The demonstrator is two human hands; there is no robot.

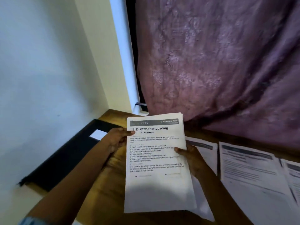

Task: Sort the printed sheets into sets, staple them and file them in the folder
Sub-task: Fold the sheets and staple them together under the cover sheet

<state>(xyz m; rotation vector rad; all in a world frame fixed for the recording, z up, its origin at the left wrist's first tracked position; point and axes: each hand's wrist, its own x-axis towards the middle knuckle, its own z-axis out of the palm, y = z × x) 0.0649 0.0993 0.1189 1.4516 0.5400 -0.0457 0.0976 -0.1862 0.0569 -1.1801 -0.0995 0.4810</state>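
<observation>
From the head camera I see the stack of printed sheets (pixel 159 161) held up above the desk (pixel 103 179), between the two hands. My left hand (pixel 117 141) is on the stack's left edge near the top, and my right hand (pixel 190 158) is on its right edge, a little lower. The top page reads "Dishwasher Loading".

I count one held stack and two hands. There are three more lots of printed paper on the desk right of the stack: one sheet (pixel 205 153) partly hidden behind the stack, a second pile (pixel 248 169) beyond it, and a third (pixel 293 174) cut off by the frame edge. One black folder (pixel 65 153) lies closed left of the stack, against the wall.

The left hand grips the stack with its thumb on the front page and its fingers curled behind. The right hand pinches the other edge the same way, thumb in front. A purple curtain (pixel 219 62) hangs behind the stack.
</observation>
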